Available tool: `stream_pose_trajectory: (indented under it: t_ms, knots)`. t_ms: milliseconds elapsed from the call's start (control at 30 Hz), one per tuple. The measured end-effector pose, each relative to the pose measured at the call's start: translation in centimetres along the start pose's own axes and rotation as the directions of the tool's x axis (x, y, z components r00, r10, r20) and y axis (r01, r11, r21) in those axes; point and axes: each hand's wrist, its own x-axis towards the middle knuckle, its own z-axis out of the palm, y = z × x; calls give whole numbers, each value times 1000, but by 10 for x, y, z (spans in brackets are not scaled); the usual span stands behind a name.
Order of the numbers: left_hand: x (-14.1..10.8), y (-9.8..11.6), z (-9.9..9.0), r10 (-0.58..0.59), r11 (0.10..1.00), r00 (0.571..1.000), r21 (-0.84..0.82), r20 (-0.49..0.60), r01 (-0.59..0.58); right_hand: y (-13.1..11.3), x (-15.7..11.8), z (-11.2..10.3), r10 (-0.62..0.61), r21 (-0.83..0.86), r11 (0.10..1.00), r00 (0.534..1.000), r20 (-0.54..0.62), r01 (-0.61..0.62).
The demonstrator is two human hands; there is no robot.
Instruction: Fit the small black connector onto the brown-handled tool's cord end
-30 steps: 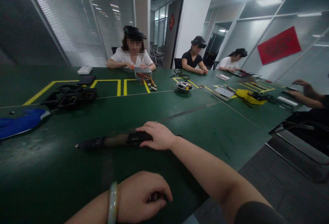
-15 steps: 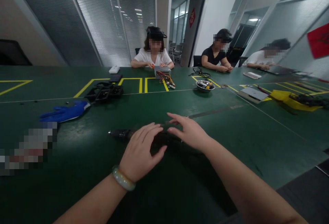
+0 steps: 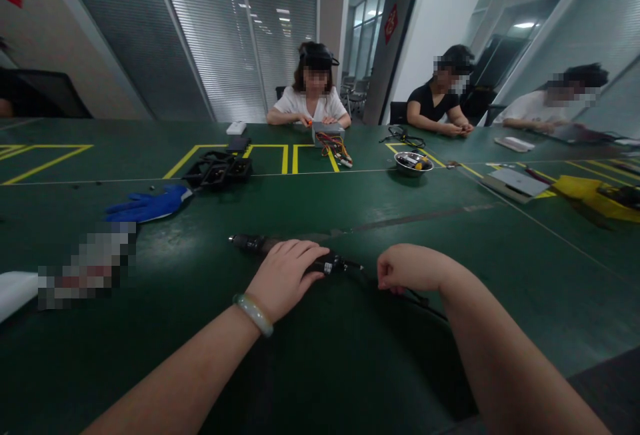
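A black electric screwdriver (image 3: 246, 242) lies crosswise on the green table, its tip pointing left. My left hand (image 3: 287, 272), with a jade-coloured bangle at the wrist, is wrapped over the screwdriver's body from above. The tool's thin tail end (image 3: 353, 266) sticks out to the right of my fingers. Just beyond it, my right hand (image 3: 407, 267) is closed, with the fingers bent down in a pinch. From under this hand a black cable (image 3: 425, 305) runs off toward my right forearm. A gap shows between the tail end and the right hand; the cable's tip is hidden by the fingers.
A blue glove (image 3: 150, 205) lies at the left, with black fans (image 3: 219, 168) behind it. Farther back are a power supply with coloured wires (image 3: 329, 134) and a metal bowl of small parts (image 3: 413, 164). Several people sit along the far side.
My left hand has settled onto the screwdriver. My right hand has moved right, away from the tool, and its fingers have closed around the cable. The view has shifted slightly.
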Motion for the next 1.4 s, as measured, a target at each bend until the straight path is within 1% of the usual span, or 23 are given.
stream_pose_trajectory:
  t_ms: [33,67,133,233,267,300,400,433,467,500,533,600,667,700,733,767,867,933,1000,1100,1200,1300,1400]
  knots:
    - [0,1,-4,-9,1000,1000,4,14,9,-1,3,2,35,-34,999,995,-93,-38]
    - [-1,2,-7,-24,1000,999,9,32,23,-2,8,4,74,-66,994,976,-206,-90]
    - [-3,0,-15,-54,998,995,28,79,52,-5,20,9,139,-83,979,900,-413,-189]
    - [-8,-10,-25,-86,994,989,75,121,77,-10,41,16,187,-35,965,773,-606,-260]
    - [-9,-14,-28,-91,993,988,89,128,80,-11,47,18,168,-14,971,723,-670,-238]
    - [-10,-19,-29,-96,992,986,96,137,83,-13,51,20,119,-2,984,668,-735,-177]
    - [-11,-28,-29,-111,991,983,94,144,98,-16,59,25,-131,-75,988,470,-873,136]
    - [-11,-29,-27,-108,991,986,88,126,98,-17,60,26,-207,-120,968,429,-879,221]
    - [-10,-28,-24,-96,993,991,80,97,88,-17,60,26,-259,-151,951,428,-866,269]
    - [-9,-27,-21,-74,995,995,74,64,70,-18,59,27,-282,-159,944,456,-844,290]
    - [-8,-24,-18,-48,997,998,68,33,45,-20,58,27,-275,-137,946,506,-817,293]
    - [-5,-20,-12,-12,998,1000,69,-24,14,-24,55,26,-206,-25,960,644,-737,280]
    - [-4,-17,-7,-14,997,998,73,-69,19,-30,51,26,-160,118,950,771,-616,291]
    - [-3,-18,-5,-19,997,996,70,-85,25,-34,49,27,-167,179,933,815,-555,313]
    - [-3,-18,-4,-24,998,995,64,-96,30,-38,46,27,-192,228,911,844,-501,343]
    - [-3,-20,-3,-25,998,994,56,-103,31,-41,43,28,-226,264,888,859,-460,375]
    - [-3,-23,-3,-11,999,993,38,-116,16,-48,34,31,-340,319,828,866,-368,461]
    - [-3,-24,-4,2,1000,994,26,-113,1,-50,30,33,-416,302,817,864,-283,491]
    - [-4,-25,-5,15,1000,996,10,-88,-14,-51,28,35,-454,227,839,867,-205,494]
    - [-4,-26,-6,44,999,998,4,-55,-44,-54,28,39,-428,102,888,886,-176,449]
    - [-4,-30,-5,76,997,996,2,-50,-76,-57,27,39,-405,69,905,898,-171,421]
    - [-5,-34,-4,76,997,995,-14,-61,-77,-56,28,35,-370,130,911,914,-168,392]
    - [-4,-34,-3,58,998,996,-33,-70,-60,-51,33,31,-268,256,908,930,-249,331]
